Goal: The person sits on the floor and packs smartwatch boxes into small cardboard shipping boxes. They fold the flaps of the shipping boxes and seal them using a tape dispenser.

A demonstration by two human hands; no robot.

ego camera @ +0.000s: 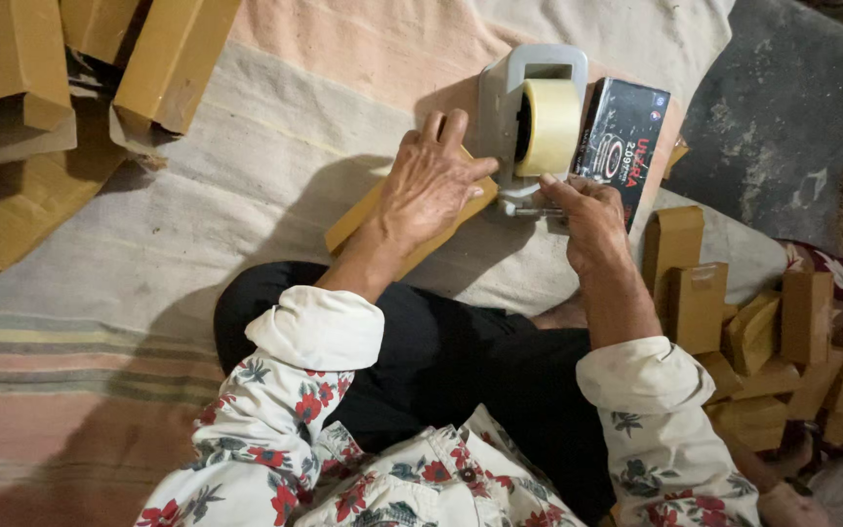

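Frame centre: the left hand [428, 185] lies flat on a long brown carton [355, 221], grip open; the right hand [589, 220] pinches the grey tape dispenser's [501, 107] front edge.

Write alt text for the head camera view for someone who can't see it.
A seated person's left hand presses a flat tan box on a striped cloth while the right hand pinches at a grey tape dispenser. Small tan boxes pile up at right.
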